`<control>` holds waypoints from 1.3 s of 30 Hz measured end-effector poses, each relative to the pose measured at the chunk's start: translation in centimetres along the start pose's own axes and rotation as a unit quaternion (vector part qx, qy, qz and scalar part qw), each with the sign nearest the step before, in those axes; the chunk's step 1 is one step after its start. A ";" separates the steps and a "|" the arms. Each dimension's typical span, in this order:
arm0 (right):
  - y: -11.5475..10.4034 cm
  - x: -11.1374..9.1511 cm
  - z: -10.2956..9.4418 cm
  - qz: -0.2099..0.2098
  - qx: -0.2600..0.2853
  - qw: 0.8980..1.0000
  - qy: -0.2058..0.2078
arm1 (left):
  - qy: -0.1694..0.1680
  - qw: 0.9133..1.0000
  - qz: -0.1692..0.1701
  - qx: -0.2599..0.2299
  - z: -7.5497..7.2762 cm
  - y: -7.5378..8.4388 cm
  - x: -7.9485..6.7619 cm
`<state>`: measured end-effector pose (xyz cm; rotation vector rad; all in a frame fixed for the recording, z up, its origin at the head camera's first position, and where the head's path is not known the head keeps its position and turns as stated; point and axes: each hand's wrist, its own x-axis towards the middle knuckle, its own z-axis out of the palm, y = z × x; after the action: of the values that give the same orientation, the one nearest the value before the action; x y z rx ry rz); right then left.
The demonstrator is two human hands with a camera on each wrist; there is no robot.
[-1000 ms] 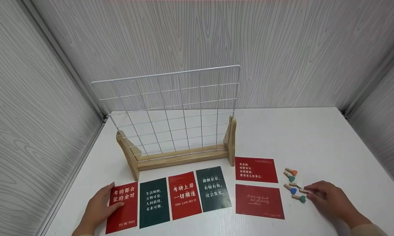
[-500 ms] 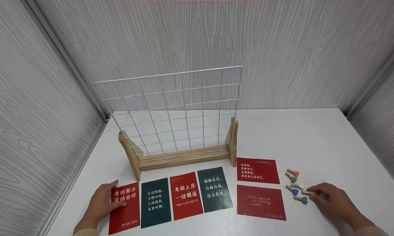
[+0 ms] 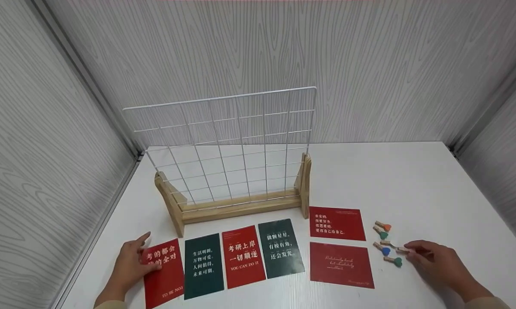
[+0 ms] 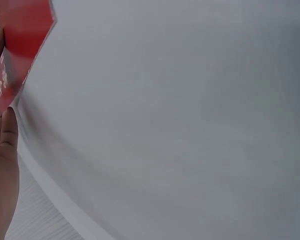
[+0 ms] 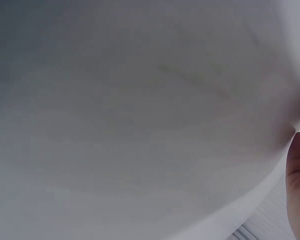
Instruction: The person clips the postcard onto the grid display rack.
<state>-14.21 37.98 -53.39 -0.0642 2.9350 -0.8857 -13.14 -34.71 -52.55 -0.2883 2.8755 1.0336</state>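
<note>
Left hand (image 3: 129, 266): thumb and fingers pinch the leftmost red card (image 3: 163, 272) at its left edge, lifting it off the table (image 3: 412, 184).
Right hand (image 3: 434, 262): fingertips pinch a small wooden clip (image 3: 402, 249) beside the other heart clips (image 3: 384, 238).
Wire grid stand (image 3: 228, 150): upright behind the cards.

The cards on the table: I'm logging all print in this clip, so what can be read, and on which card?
"TO BE NO.1", under partly covered Chinese: leftmost red card, gripped by the left hand.
"YOU CAN DO IT", under "考研上岸 一切顺遂": middle red card.
Left green card, right green card: Chinese, too small to read.
Upper right red card: too small.
Lower right red card: cursive script, blurred.
</note>
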 end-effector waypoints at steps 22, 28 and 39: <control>-0.9 1.1 -2.0 -0.032 0.003 0.999 0.042 | 0.023 0.996 -0.030 -0.080 -3.5 1.6 0.2; -1.9 1.6 -2.6 -0.056 0.017 0.996 0.071 | 0.034 0.994 0.005 -0.100 -4.6 2.2 0.2; -4.1 3.0 -3.8 -0.115 0.069 0.985 0.110 | 0.074 0.988 0.076 -0.112 -7.4 3.4 -0.2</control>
<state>-17.45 36.47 -48.10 -0.3224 3.1015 -1.1997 -13.64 -36.77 -44.71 -0.1645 2.9500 1.4252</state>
